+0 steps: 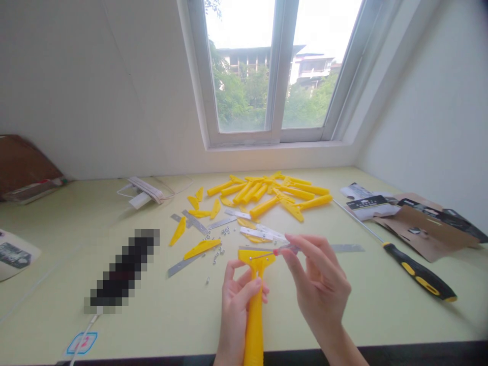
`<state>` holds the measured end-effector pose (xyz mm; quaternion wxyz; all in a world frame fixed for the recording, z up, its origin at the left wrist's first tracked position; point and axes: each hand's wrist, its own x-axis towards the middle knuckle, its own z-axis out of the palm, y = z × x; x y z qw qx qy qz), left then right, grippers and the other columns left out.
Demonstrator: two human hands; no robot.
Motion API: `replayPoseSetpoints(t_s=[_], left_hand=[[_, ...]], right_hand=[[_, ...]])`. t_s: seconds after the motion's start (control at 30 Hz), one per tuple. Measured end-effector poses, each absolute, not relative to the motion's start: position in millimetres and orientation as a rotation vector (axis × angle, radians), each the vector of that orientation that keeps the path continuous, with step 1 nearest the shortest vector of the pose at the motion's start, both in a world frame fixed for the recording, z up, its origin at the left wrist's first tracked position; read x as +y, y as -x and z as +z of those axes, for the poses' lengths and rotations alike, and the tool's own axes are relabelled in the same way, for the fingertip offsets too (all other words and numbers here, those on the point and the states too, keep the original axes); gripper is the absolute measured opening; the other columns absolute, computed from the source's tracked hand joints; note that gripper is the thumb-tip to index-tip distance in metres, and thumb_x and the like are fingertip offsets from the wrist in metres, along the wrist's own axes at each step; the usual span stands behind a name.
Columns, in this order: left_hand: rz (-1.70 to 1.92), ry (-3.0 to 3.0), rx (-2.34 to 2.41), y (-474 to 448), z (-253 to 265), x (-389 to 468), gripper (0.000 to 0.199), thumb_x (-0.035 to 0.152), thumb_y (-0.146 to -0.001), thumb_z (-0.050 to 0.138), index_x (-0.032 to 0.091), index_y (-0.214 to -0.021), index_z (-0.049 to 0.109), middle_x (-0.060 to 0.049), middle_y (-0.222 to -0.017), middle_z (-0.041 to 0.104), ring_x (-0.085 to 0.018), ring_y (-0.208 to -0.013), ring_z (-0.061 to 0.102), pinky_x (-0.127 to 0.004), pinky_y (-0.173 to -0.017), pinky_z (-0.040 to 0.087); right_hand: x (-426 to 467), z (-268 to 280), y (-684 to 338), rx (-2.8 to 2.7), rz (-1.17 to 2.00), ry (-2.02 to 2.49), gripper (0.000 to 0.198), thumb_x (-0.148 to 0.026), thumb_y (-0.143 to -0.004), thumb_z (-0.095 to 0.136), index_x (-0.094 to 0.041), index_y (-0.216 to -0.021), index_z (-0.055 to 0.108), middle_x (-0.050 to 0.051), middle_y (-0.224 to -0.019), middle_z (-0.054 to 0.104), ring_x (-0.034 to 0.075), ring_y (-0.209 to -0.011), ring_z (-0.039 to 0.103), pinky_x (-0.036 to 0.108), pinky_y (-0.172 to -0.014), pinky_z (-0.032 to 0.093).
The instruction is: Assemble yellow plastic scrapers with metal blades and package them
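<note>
My left hand [240,300] is wrapped round the handle of a yellow plastic scraper [254,325], its thumb lying along the front below the head. The scraper stands head away from me, with small screws showing in the head. Between thumb and fingers, my right hand [320,284] pinches a thin metal tool [263,255] with a reddish spot near the fingertips. The tool's tip reaches across the head to the left screw [250,258]; its exact kind is unclear. Behind the head lie flat metal blades [346,248] and yellow blade covers [202,248].
Several yellow scraper handles [263,201] are heaped at the back. Loose small screws [224,231] lie left of centre. A long screwdriver [419,274] and opened packaging [415,229] lie right. On the left are a pixelated dark object [122,274] with a white cable and a white item [145,192].
</note>
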<state>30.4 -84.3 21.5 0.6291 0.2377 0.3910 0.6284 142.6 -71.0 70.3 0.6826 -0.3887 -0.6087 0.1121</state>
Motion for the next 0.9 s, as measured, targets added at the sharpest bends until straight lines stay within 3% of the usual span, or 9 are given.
replayPoseSetpoints(t_s=[0.2, 0.37, 0.5, 0.67, 0.9], left_hand=[[1.436, -0.535, 0.899, -31, 23, -84, 0.036, 0.023, -0.057, 0.069, 0.022, -0.083, 0.044, -0.001, -0.067, 0.067, -0.014, -0.048, 0.058, -0.021, -0.044, 0.039], [1.438, -0.537, 0.908, -31, 23, -84, 0.037, 0.023, -0.056, 0.069, 0.022, -0.083, 0.044, -0.001, -0.067, 0.067, -0.014, -0.047, 0.058, -0.021, -0.044, 0.039], [1.433, -0.551, 0.903, -30, 23, -85, 0.036, 0.023, -0.058, 0.068, 0.021, -0.084, 0.043, -0.001, -0.067, 0.067, -0.013, -0.048, 0.057, -0.021, -0.045, 0.039], [1.426, -0.538, 0.905, -30, 24, -85, 0.036, 0.022, -0.058, 0.070, 0.021, -0.082, 0.044, -0.001, -0.067, 0.067, -0.013, -0.048, 0.057, -0.021, -0.045, 0.039], [1.427, -0.528, 0.894, -29, 24, -85, 0.036, 0.024, -0.056, 0.071, 0.022, -0.081, 0.045, -0.001, -0.068, 0.067, -0.013, -0.048, 0.057, -0.021, -0.045, 0.039]], right_hand=[[-71, 71, -144, -1.304, 0.449, 0.844, 0.046, -0.013, -0.082, 0.054, -0.023, -0.126, 0.044, 0.007, -0.098, 0.064, 0.019, -0.085, 0.062, 0.039, -0.077, 0.052], [-71, 73, -144, -1.381, 0.364, 0.906, 0.028, -0.016, -0.082, 0.053, -0.022, -0.109, 0.058, 0.007, -0.103, 0.062, 0.019, -0.087, 0.060, 0.039, -0.082, 0.048], [-70, 69, -144, -1.348, 0.298, 0.872, 0.029, -0.012, -0.076, 0.061, -0.024, -0.103, 0.062, 0.005, -0.095, 0.061, 0.017, -0.079, 0.060, 0.033, -0.070, 0.052], [-72, 72, -147, -1.419, 0.339, 0.823, 0.035, -0.008, -0.080, 0.055, -0.024, -0.110, 0.059, 0.005, -0.095, 0.066, 0.018, -0.083, 0.063, 0.034, -0.075, 0.052], [-73, 83, -156, -1.545, 0.245, 0.876, 0.025, -0.012, -0.079, 0.057, -0.023, -0.101, 0.063, 0.004, -0.088, 0.067, 0.018, -0.076, 0.064, 0.033, -0.071, 0.052]])
